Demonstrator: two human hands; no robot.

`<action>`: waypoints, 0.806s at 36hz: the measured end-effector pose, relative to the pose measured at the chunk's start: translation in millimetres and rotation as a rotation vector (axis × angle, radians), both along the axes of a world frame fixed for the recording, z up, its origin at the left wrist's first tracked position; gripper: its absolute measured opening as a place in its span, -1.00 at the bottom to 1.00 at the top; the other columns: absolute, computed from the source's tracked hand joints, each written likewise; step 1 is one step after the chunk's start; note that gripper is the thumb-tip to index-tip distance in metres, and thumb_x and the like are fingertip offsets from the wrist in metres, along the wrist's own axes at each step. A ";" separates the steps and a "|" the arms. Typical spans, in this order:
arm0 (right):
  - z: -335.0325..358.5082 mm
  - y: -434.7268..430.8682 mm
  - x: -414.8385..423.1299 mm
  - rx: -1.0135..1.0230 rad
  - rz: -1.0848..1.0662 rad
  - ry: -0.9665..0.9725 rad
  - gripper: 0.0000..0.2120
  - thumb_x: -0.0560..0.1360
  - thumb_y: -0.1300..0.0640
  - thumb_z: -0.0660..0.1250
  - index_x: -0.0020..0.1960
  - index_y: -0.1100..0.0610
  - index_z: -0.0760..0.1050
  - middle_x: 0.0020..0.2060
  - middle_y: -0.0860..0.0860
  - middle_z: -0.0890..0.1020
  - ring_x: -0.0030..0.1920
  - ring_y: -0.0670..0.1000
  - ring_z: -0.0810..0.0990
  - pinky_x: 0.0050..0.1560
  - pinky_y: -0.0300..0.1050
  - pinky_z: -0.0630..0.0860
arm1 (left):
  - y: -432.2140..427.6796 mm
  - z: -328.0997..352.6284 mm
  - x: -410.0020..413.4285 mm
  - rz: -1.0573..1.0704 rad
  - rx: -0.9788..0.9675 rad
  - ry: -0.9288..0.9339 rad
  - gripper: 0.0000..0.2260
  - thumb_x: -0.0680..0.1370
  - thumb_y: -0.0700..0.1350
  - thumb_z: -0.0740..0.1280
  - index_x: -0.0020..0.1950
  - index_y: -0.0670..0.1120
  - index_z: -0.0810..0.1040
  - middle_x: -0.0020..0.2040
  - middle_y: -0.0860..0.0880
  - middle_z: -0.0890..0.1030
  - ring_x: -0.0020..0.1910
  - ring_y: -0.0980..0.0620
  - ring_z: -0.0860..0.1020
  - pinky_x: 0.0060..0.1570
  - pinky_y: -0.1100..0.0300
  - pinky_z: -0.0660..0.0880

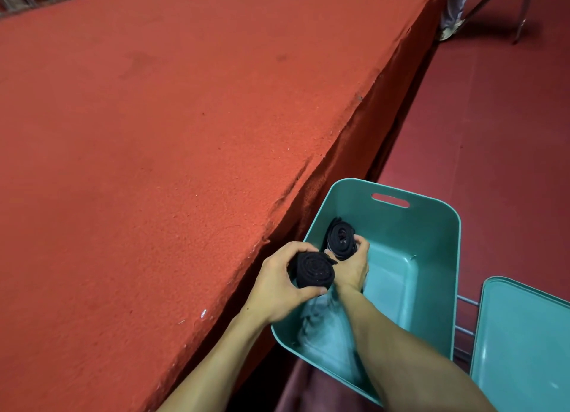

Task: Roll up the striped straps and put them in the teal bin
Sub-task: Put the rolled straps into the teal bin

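Your left hand (pixel 274 283) has its fingers and thumb curled round the nearer rolled strap (pixel 314 269), a tight dark coil whose spiral end faces up toward you. It is held over the left wall of the teal bin (pixel 431 202), just inside the rim. Your right hand (pixel 351 268) reaches in beside it, thumb and fingertips pinching the farther rolled strap (pixel 339 237), a looser dark coil that stands on edge deeper in the bin, close to that same left wall. Whether this coil rests on the bin's bottom cannot be told. The two rolls sit just beside each other and your hands touch at the knuckles. No stripes can be made out on either roll; both read as near black. A pale blurred patch (pixel 324 319) lies in the bin under your right forearm. The bin stands against the side of the red cloth-covered table (pixel 154 134), on the dark red floor (pixel 493 134). A second teal bin (pixel 524 334) is at the lower right, with metal wire bars (pixel 465 302) between the two.
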State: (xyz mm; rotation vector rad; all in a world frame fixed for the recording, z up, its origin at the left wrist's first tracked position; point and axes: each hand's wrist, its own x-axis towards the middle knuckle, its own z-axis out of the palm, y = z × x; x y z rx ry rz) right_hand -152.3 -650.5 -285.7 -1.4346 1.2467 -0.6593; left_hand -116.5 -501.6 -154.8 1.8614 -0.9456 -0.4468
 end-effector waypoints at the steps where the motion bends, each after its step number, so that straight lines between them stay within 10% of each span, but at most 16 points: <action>1: -0.2 -1.2 -0.6 -0.001 0.000 0.005 -0.42 0.36 0.21 0.56 0.27 0.05 0.36 0.13 0.07 0.64 0.17 0.16 0.56 0.11 -0.06 0.42 | -0.3 0.0 0.1 -0.002 0.000 0.002 -0.50 0.23 -0.32 0.64 0.08 -0.06 0.57 0.03 0.09 0.62 0.04 0.30 0.54 0.07 0.51 0.35; 29: -9.6 3.7 4.9 -0.089 0.053 0.088 -0.49 0.37 0.36 0.48 0.19 0.20 0.29 0.25 0.16 0.39 0.17 0.20 0.45 0.19 0.08 0.38 | -0.4 -8.2 5.2 -0.009 0.018 -0.027 -0.49 0.23 -0.20 0.65 0.08 0.09 0.56 0.05 0.16 0.62 0.11 0.17 0.57 0.15 0.36 0.42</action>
